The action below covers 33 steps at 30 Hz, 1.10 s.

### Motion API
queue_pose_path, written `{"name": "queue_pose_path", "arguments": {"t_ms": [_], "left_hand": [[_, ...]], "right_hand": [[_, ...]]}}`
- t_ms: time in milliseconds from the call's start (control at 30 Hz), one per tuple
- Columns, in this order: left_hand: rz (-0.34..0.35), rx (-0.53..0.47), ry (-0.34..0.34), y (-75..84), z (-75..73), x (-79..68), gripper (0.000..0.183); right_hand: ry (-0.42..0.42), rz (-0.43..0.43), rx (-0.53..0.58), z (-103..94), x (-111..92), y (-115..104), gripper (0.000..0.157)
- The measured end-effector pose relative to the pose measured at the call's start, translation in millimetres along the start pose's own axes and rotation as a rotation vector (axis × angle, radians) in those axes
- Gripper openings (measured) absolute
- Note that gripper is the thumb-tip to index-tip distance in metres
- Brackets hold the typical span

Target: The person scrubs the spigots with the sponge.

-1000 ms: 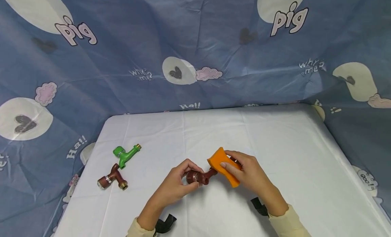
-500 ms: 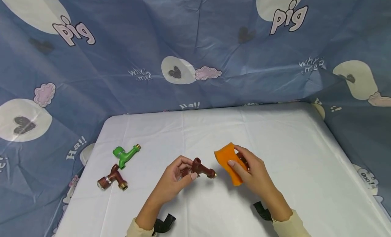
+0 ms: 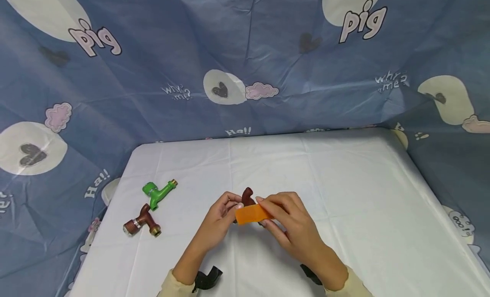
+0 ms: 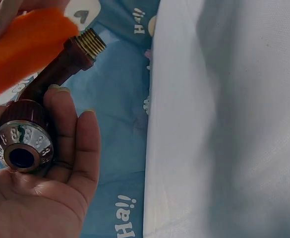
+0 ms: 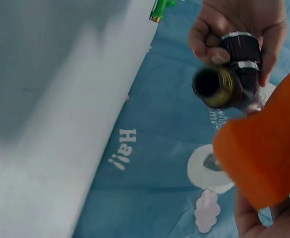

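Observation:
My left hand (image 3: pixel 214 224) holds a dark brown-red water tap (image 3: pixel 248 196) by its ribbed knob, close over the middle of the table. In the left wrist view the tap's (image 4: pixel 55 74) brass-threaded end points up and right, with the fingers around the knob. An orange sponge (image 3: pixel 249 215) is pinched between thumb and fingers of my right hand (image 3: pixel 296 222); it overlaps the tap's body and hides part of it in the head view. The right wrist view shows the sponge (image 5: pixel 259 144) beside the tap's body, just below the threaded opening.
On the left of the white-covered table (image 3: pixel 344 182) lie a green tap (image 3: pixel 160 196) and a second brown tap (image 3: pixel 142 221), close together. Black curved pieces (image 3: pixel 208 278) show at both wrists. A blue printed cloth (image 3: pixel 191 54) hangs behind and at the sides.
The sponge has come away from the tap, then returned to it from the right, now turned edge-on. My left hand has turned the tap so its curved spout points up.

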<state>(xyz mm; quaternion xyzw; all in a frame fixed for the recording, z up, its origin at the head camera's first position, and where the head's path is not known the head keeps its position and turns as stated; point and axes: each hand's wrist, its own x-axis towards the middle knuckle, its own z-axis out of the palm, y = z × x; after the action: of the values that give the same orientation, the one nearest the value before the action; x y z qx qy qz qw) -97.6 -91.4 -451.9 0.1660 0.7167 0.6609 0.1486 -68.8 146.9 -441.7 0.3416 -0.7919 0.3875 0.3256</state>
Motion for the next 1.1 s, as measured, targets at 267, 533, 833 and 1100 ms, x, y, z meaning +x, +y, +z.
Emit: {"name": "queue_pose_path", "arguments": {"t_ms": [267, 533, 833, 1100], "left_hand": [[0.008, 0.061, 0.019, -1.9, -1.7, -0.5, 0.021], [0.003, 0.000, 0.042, -5.5, -7.3, -0.2, 0.021], [0.000, -0.031, 0.102, -7.8, -12.3, 0.2, 0.022], [-0.017, 0.046, 0.177, -11.2, -3.3, 3.8, 0.023]], "right_hand": [[-0.125, 0.078, -0.069, 1.5, -4.5, 3.7, 0.033], [-0.223, 0.075, -0.102, -1.9, -23.3, 5.9, 0.027], [-0.258, 0.131, -0.109, -13.9, -26.1, 12.2, 0.031], [-0.193, 0.136, -0.064, -8.6, -6.1, 5.4, 0.034]]}}
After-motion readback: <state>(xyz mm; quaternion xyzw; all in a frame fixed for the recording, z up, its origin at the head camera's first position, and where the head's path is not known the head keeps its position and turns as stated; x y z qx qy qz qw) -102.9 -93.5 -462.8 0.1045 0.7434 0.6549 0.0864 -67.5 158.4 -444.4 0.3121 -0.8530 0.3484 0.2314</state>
